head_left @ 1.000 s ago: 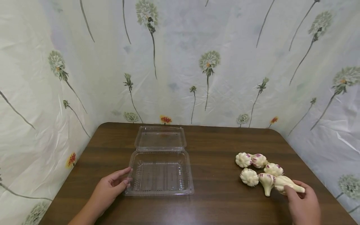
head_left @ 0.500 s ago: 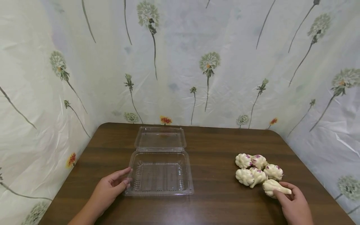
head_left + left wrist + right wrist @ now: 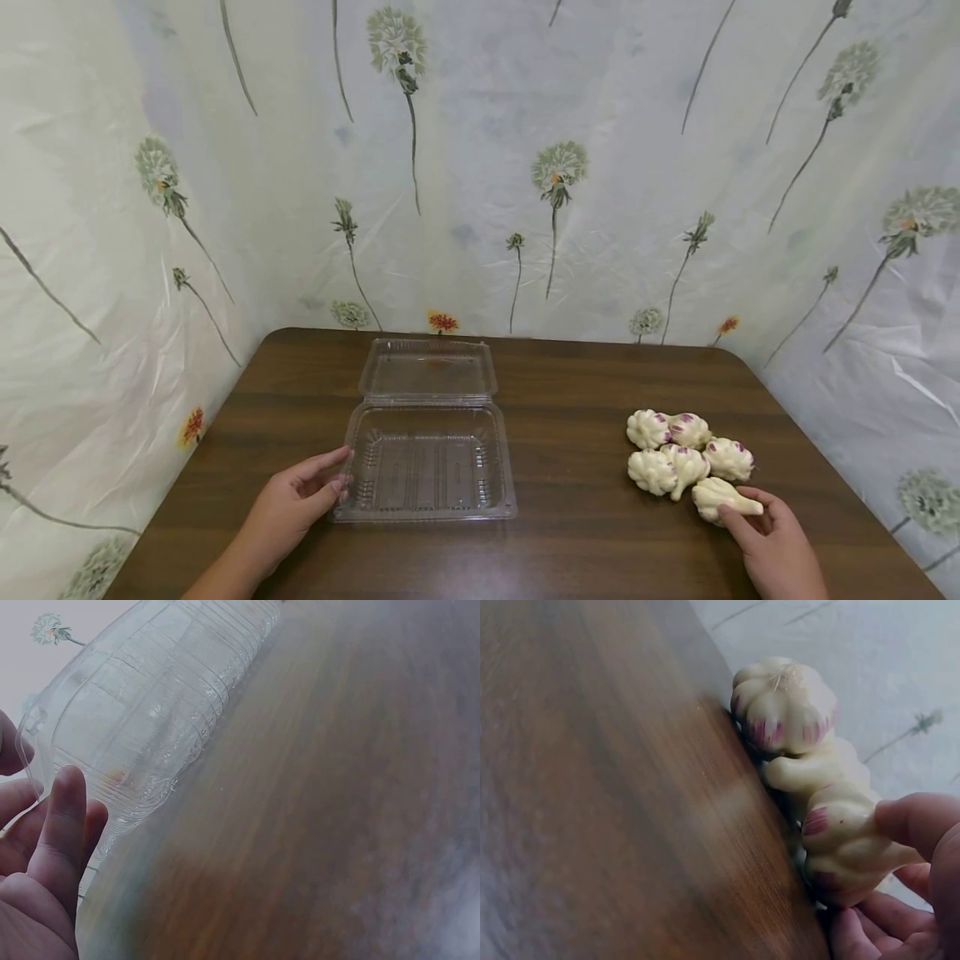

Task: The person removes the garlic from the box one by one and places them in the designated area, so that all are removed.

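Note:
My left hand (image 3: 285, 504) pinches the left rim of a clear plastic clamshell container (image 3: 423, 514), with thumb and fingers on either side of the edge. The container lies with its lid (image 3: 427, 371) folded back, and its tray holds nothing. On the right, my right hand (image 3: 783, 546) grips a white garlic bulb (image 3: 708, 500) by its stem end, thumb on the near side. In the right wrist view this garlic bulb (image 3: 840, 847) sits low against the tabletop, purple marks showing. Several other purple-streaked garlic bulbs (image 3: 648, 472) cluster just beyond and left of it.
A brown wooden table (image 3: 570, 542) carries everything. Behind it and along both sides hangs a pale curtain (image 3: 465, 167) printed with dandelions. A stretch of tabletop separates the container from the garlic.
My right hand has moved left with the garlic bulb it holds. Two front-row bulbs have shifted left and slightly away, closer to the rest. My left hand and the container have stayed put.

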`<state>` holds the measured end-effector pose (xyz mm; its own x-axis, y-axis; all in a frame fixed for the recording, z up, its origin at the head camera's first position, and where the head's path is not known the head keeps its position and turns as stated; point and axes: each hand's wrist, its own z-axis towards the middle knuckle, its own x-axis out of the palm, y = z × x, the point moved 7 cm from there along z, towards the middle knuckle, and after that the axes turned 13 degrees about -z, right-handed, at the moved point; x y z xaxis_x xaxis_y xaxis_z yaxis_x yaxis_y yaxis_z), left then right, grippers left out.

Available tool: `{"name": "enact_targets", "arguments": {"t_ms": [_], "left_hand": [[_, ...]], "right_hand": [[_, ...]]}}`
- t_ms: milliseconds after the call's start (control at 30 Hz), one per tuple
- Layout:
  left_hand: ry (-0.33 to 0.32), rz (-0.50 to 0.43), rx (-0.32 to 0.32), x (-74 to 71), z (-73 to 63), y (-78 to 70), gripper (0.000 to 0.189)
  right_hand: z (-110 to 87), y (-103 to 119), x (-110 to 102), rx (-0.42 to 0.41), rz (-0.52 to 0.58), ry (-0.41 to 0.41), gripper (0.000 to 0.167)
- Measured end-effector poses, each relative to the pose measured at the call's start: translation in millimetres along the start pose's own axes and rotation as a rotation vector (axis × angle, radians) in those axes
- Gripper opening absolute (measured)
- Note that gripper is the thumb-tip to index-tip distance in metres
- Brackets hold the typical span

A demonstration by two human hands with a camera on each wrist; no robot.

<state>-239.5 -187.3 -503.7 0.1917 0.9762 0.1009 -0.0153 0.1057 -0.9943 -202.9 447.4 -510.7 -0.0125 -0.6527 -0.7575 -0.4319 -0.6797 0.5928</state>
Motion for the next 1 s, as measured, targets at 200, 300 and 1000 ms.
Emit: {"name": "enact_targets", "arguments": {"t_ms": [200,300,1000], "left_hand": [[-0.009,0.012,-0.007,-0.6,-1.1,0.4,0.049],[-0.014,0.027,-0.008,-0.7,-1.9,0.3,0.049],[-0.032,0.000,0.026,0.7,-5.3,3.3,0.044]], "right_hand": [[0.8,-0.5,3.4,-0.014,0.042,0.045,0.100],[0.5,-1.9,3.8,-0.010,0.067,0.069,0.103],[-63.0,47.4,-24.9,-0.025,0.028,-0.637,0.056]]}}
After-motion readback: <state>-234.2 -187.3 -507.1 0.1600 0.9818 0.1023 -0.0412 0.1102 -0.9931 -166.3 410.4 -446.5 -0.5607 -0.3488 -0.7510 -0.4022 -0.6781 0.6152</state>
